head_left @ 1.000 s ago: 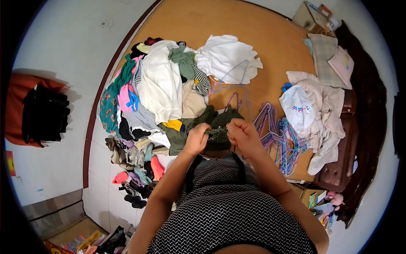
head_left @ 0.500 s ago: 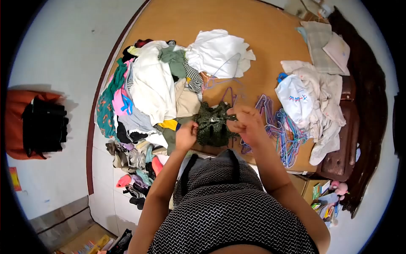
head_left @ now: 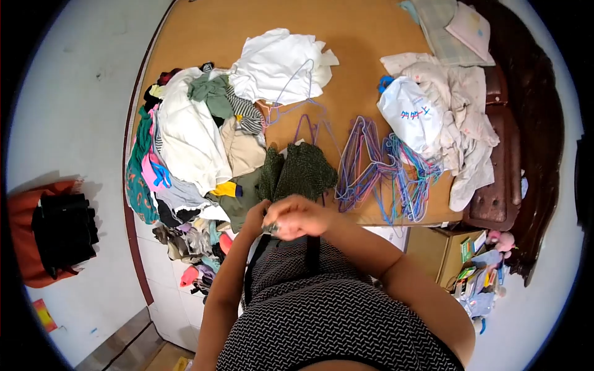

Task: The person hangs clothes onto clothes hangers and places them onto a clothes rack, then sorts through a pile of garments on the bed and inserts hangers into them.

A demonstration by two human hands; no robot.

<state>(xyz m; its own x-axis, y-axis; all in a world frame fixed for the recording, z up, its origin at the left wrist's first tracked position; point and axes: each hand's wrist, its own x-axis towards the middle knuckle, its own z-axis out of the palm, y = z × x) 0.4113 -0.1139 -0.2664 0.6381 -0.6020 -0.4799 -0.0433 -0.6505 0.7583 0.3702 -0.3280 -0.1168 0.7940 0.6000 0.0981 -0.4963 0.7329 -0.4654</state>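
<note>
1. The right forearm slants left across the body; the right hand (head_left: 298, 217) curls closed, apparently around an edge of the dark green garment (head_left: 304, 174).
2. The left hand (head_left: 255, 216) sits just beside it, partly hidden; its grip cannot be told.
3. The garment lies just beyond both hands, near the bed's (head_left: 365, 68) front edge.

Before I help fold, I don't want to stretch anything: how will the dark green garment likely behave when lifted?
The dark green garment will probably be floppy, since it lies in loose folds. Its speckled, coarse-looking surface suggests it may not be very slippery.
</note>
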